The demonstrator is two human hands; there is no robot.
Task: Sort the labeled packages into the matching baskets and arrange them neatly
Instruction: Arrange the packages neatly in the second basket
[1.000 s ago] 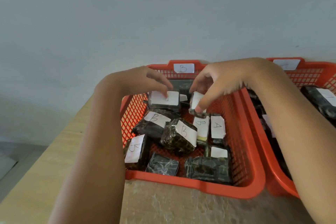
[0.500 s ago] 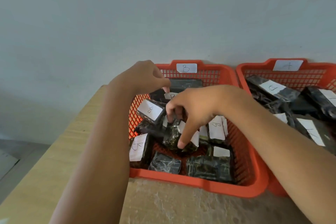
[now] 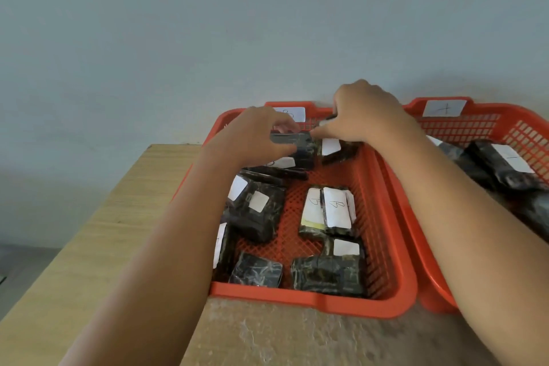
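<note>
left hand (image 3: 255, 140): grip curled round dark package (image 3: 292, 142), 12 o'clock end of B basket (image 3: 383, 252)
right hand (image 3: 364, 114): grip pinching labeled package (image 3: 334, 148), same end
desk (image 3: 98, 232): carries both baskets

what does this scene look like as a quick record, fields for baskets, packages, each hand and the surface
baskets: two orange baskets side by side; left basket tagged B, right basket
packages: dark wrapped packages with white labels in both; a pair marked B lies mid-basket
left hand: left hand grips a dark package at the far end
right hand: right hand pinches a labeled package beside it
surface: wooden table
</note>
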